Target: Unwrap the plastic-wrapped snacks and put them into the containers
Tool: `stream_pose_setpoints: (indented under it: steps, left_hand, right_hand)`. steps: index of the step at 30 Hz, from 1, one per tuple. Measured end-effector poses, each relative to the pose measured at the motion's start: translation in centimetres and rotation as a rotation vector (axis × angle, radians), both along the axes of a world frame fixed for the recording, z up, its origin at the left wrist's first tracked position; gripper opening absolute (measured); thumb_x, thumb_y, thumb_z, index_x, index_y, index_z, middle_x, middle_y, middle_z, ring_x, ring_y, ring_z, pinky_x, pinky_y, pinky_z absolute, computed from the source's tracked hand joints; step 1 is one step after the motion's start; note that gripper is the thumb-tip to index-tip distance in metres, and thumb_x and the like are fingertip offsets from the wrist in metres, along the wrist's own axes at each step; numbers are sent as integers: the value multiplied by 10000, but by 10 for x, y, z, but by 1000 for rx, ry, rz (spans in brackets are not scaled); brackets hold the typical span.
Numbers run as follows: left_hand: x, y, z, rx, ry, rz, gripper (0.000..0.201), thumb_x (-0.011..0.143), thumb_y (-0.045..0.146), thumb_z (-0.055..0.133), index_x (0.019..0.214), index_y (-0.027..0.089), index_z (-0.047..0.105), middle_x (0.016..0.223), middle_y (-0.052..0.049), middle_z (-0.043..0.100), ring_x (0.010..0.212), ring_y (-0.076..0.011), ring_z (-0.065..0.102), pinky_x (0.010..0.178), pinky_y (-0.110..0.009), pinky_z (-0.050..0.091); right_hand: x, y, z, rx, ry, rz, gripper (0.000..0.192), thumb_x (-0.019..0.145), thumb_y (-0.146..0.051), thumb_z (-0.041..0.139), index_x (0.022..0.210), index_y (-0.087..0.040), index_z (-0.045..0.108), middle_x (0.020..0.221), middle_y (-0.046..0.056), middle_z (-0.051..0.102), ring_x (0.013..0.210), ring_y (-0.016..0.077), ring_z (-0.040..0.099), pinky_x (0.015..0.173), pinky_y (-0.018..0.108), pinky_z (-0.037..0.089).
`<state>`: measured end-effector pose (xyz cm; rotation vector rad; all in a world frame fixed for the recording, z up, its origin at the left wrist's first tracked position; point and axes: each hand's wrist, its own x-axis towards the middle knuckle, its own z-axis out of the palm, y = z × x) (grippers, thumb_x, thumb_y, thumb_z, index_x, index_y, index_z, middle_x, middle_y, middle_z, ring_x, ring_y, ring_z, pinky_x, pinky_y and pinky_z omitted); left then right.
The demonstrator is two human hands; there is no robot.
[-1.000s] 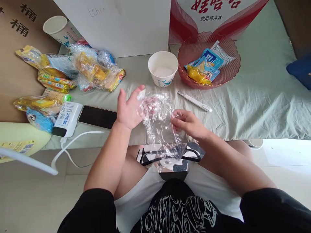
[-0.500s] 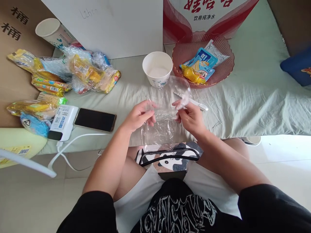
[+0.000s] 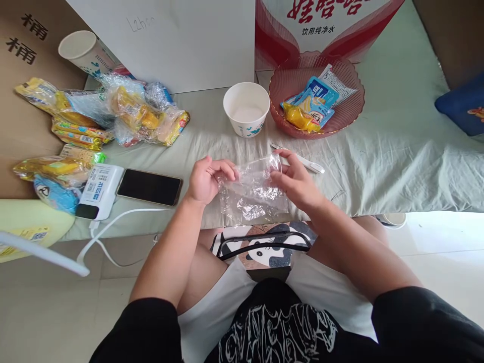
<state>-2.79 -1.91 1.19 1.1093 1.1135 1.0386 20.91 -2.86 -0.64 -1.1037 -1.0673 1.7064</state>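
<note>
Plastic wrapper (image 3: 254, 191), clear and crinkled, is pinched at opposite edges by the left hand (image 3: 206, 179) and right hand (image 3: 298, 181); judged feather-light, limp, slippery, best gripped at its edges.

A bed (image 3: 397, 151) covered by a pale green sheet is shown. Along its far edge a white paper bowl (image 3: 246, 108) and a pink basket (image 3: 351, 108) are placed; snack packets (image 3: 143, 113) are heaped at the left end, and a phone (image 3: 149, 187) and power bank (image 3: 100, 190) are laid near the front edge.
</note>
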Motion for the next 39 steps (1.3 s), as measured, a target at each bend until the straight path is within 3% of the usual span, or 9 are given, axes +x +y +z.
stream_pose_setpoints:
  steps: [5, 8, 14, 19, 25, 30, 32, 36, 39]
  left_hand:
    - [2, 1, -7, 27, 65, 76, 358, 631, 386, 847, 713, 217, 541, 756, 6, 700, 686, -140, 642, 661, -279, 506]
    - [5, 1, -6, -99, -55, 27, 610, 548, 281, 916, 978, 269, 483, 834, 52, 734, 630, -106, 642, 629, -240, 505]
    - [7, -1, -2, -141, -209, 29, 729, 569, 312, 951, 1175, 274, 548, 868, 19, 762, 802, -170, 743, 740, -278, 578]
    - [9, -4, -4, -328, 4, -163, 433, 670, 412, 886, 969, 165, 692, 706, -32, 739, 669, -188, 722, 584, -263, 541]
    - [6, -4, 3, -179, -78, -46, 288, 686, 387, 823, 861, 224, 662, 532, 64, 560, 417, -97, 492, 416, -225, 385]
    - [5, -1, 7, -94, -111, 33, 389, 703, 563, 684, 576, 200, 623, 622, -35, 584, 542, -136, 523, 483, -287, 423]
    - [5, -1, 5, -42, -23, 46, 370, 692, 538, 724, 579, 197, 636, 611, -30, 576, 553, -129, 495, 498, -275, 384]
    - [5, -2, -2, -6, 88, 31, 259, 593, 294, 853, 763, 201, 683, 695, 25, 588, 556, -81, 439, 540, -237, 358]
    - [5, -1, -9, 43, 97, 64, 357, 611, 266, 844, 920, 219, 671, 850, 12, 625, 664, -101, 539, 628, -240, 451]
  right_hand:
    - [-1, -1, 3, 139, -134, -12, 382, 766, -428, 798, 1000, -243, 558, 765, -35, 566, 686, 122, 569, 682, 305, 534]
    - [0, 0, 3, 206, -125, -78, 308, 806, -408, 765, 920, -245, 530, 816, -19, 601, 718, 117, 590, 693, 299, 532]
    - [-1, 0, 4, 111, -156, 149, 344, 776, -434, 801, 833, -215, 543, 727, -1, 657, 657, 116, 634, 628, 277, 512]
    - [0, -2, 5, 80, -139, 111, 427, 800, -541, 785, 893, -242, 494, 681, -29, 667, 593, 116, 623, 576, 271, 493]
    - [0, -1, 7, 32, -1, -5, 348, 791, -544, 732, 939, -267, 582, 627, -48, 573, 569, 127, 550, 557, 280, 450]
    - [4, 0, 6, 113, -27, -1, 436, 865, -648, 536, 778, -234, 646, 764, 46, 631, 684, 177, 592, 621, 338, 502]
    - [6, -1, 4, 174, -117, -16, 511, 915, -676, 475, 780, -224, 673, 800, 58, 638, 711, 179, 585, 632, 337, 492]
    - [3, 0, 3, 196, -163, -84, 313, 777, -451, 779, 965, -246, 634, 850, -3, 600, 663, 124, 507, 603, 289, 436]
    - [1, 1, 2, 130, -99, -72, 531, 676, -316, 837, 1125, -278, 557, 839, -34, 593, 655, 124, 515, 612, 283, 441]
